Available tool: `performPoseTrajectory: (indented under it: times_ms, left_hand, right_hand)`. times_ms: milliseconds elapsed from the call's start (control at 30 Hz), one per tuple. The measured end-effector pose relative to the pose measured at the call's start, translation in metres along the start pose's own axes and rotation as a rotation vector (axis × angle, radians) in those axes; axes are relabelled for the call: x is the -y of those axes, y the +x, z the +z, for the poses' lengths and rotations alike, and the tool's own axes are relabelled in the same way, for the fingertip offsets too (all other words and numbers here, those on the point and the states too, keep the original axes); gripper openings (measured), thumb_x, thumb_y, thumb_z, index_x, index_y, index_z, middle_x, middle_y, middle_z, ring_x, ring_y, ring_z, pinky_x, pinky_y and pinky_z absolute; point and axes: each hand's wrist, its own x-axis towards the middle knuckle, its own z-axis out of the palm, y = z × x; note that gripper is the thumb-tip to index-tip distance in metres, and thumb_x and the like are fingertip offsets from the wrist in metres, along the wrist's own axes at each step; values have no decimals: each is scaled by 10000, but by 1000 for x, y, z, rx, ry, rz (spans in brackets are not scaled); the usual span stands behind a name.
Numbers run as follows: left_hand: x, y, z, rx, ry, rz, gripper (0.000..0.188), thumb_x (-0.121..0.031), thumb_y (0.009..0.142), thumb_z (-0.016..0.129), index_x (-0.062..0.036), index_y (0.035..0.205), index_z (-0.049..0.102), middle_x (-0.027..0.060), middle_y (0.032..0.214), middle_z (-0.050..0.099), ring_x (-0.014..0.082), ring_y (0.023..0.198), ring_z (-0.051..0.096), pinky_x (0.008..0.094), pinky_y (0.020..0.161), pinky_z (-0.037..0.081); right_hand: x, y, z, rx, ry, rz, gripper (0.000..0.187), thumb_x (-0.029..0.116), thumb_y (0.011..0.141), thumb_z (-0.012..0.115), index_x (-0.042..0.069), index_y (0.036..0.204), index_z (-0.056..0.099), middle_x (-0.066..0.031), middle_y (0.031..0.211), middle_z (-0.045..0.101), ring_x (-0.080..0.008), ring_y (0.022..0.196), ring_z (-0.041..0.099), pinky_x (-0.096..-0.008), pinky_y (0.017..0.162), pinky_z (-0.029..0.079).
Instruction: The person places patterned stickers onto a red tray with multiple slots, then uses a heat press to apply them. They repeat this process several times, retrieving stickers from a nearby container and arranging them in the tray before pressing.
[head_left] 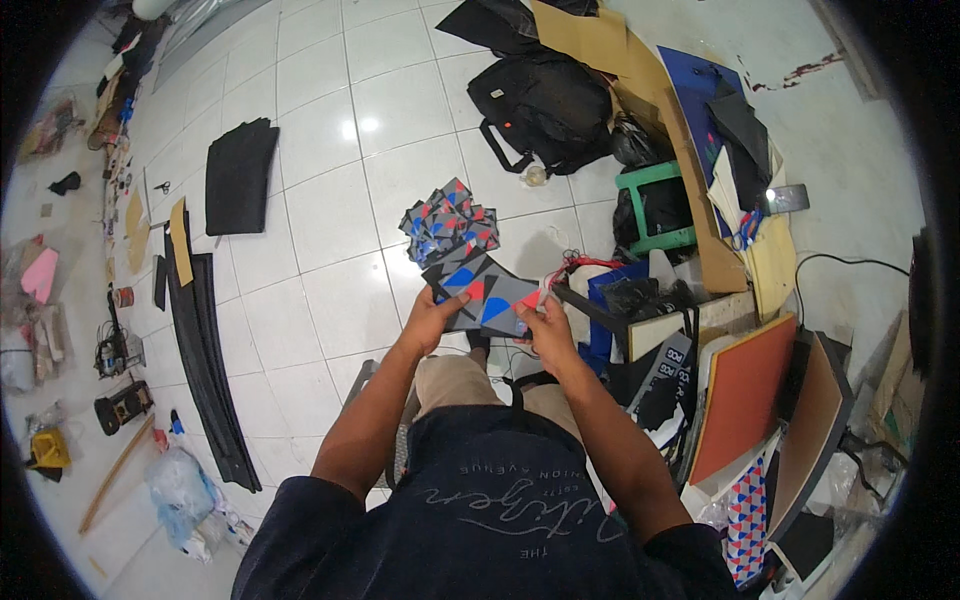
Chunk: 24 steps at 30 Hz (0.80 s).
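Observation:
Between my hands, above my lap, are flat dark grey pieces printed with blue and red shapes (492, 290), like cut fabric. My left hand (430, 318) is closed on their left end, thumb on top. At the other end my right hand (546, 328) pinches the right edge. Whether these are two pieces or more I cannot tell. Just beyond them on the white tiled floor lies a loose heap of similar printed pieces (450, 218).
Folded black material (240, 178) and a long black strip (208, 370) lie to the left. Far right of centre sits a black bag (540, 110). A green stool (655, 240), an orange board (740, 400) and leaning sheets crowd the right side. Scissors (745, 232) hang there.

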Motion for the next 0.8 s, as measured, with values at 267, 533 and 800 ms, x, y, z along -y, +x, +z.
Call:
performPoseTrajectory:
  times_ms: [267,533,800]
  left_hand:
    - [-2,52,-145,-566,448,-394,891,-334,781,732,-97,1446,188,262,1307,414,431,1138,478,507,791,554]
    - [75,-38,-221,-479,516,-518,477,-294,833,701,-90,1192,462,115,974,570,254,765,606,414,626,553]
    - [113,-83,-178,-357,614,-692,460,-294,831,691,-64,1181,500,109,934,624,221,730,614,394,588,543]
  right_hand:
    - [-8,56,9,-81,-845,-95,449,324,824,674,15,1119,535,-174,900,670,-313,848,651,-405,770,499]
    - [-78,-25,-89,26,-953,23,415,316,823,689,4,1072,576,-171,982,661,-285,927,643,-366,808,495]
    - [-121,-72,-142,-173,-926,152,404,336,819,682,18,1057,603,-156,987,666,-284,936,643,-371,812,498]
